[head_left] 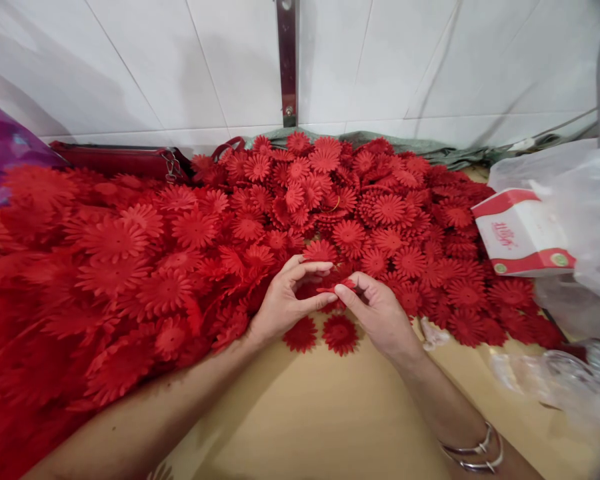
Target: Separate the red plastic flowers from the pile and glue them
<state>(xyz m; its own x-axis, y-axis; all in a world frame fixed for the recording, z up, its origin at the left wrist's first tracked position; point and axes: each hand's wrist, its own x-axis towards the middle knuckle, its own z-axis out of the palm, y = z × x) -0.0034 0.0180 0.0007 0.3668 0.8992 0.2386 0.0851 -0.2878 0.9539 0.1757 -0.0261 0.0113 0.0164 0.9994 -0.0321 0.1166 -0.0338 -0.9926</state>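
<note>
A wide heap of red fabric flowers (290, 213) covers the tan table (330, 413) from the left edge to the right. My left hand (285, 300) and my right hand (375, 313) meet at the heap's near edge, fingertips pinching one red flower piece (333, 283) between them. Two loose red flowers (340, 333) lie flat on the table just below my hands. Silver bangles (475, 453) circle my right wrist.
A white and red tissue box (523, 233) sits at the right beside clear plastic bags (575, 200). More crumpled clear plastic (555, 373) lies at the lower right. A dark red purse (120, 160) rests against the white tiled wall behind the heap.
</note>
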